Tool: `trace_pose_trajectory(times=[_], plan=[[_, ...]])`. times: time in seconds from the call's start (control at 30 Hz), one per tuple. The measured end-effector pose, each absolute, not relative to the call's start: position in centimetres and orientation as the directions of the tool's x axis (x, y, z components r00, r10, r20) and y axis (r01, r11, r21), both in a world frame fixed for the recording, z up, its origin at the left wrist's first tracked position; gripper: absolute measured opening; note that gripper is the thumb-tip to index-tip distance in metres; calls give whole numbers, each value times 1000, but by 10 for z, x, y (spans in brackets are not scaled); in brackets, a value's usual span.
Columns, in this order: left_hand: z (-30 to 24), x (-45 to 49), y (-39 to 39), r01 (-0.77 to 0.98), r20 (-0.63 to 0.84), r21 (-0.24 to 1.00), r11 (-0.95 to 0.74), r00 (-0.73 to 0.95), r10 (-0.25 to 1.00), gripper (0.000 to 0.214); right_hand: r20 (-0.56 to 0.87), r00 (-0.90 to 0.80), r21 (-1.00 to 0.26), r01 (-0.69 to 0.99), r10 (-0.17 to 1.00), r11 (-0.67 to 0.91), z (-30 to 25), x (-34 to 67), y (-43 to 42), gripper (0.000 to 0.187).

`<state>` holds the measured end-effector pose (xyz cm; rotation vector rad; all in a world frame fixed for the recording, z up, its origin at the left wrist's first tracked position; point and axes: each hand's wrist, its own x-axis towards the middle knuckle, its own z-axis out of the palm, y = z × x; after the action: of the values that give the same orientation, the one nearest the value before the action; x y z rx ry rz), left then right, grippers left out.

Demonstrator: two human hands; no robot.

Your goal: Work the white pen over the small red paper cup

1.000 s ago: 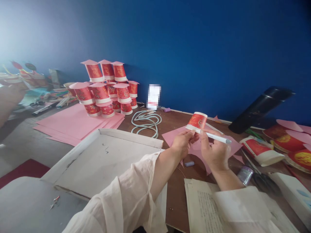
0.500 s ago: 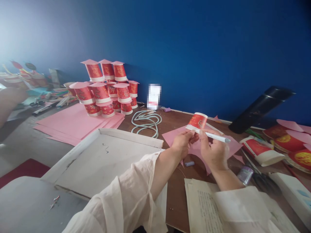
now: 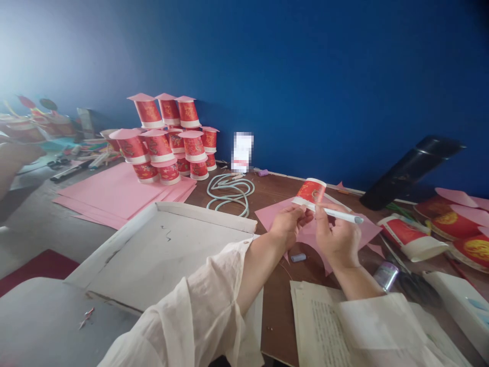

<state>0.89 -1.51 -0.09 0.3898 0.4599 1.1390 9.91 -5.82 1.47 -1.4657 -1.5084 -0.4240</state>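
A red paper cup (image 3: 310, 191) with a white rim is tilted in my left hand (image 3: 288, 227), whose fingers pinch it at the rim. My right hand (image 3: 338, 234) grips a white marker (image 3: 340, 215), with its tip end close to the cup's lower edge. Whether the tip touches the cup is hidden by my fingers. Pink paper (image 3: 355, 224) with cut edges lies on the table beneath both hands. A small greyish-purple cap (image 3: 298, 258) rests just below my left hand.
Stacked red cups (image 3: 157, 148) with pink paper tops stand on pink sheets (image 3: 99, 196) at left. A shallow white box lid (image 3: 183, 255), coiled cable (image 3: 229, 191), black bottle (image 3: 412, 171), scissors (image 3: 418, 288) and printed pages (image 3: 321, 321) surround the hands. Another person's arm (image 3: 15, 163) shows far left.
My right hand and the marker have shifted very slightly to the right. My left hand and the cup stay nearly where they were.
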Motion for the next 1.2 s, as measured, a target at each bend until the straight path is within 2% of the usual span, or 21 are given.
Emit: trace_pose_trajectory(times=[0.13,0.4,0.77,0.93,1.2], plan=[[-1,9,-15,-776,-155,507,374,345,926,11,779,215,-400,893,589,204,14,99,-59,28],[6,6,-18,-744,-263,515,426,336,905,6,769,303,-476,859,563,187,13,102,-57,30],[-2,8,-15,-743,-204,533,405,352,914,5,762,295,-457,876,576,155,11,102,-57,33],[1,7,-15,-740,-224,530,414,348,910,7,759,240,-411,898,606,159,11,102,-57,34],[-2,8,-15,-738,-208,542,402,345,915,7,766,249,-412,898,592,155,9,104,-56,35]])
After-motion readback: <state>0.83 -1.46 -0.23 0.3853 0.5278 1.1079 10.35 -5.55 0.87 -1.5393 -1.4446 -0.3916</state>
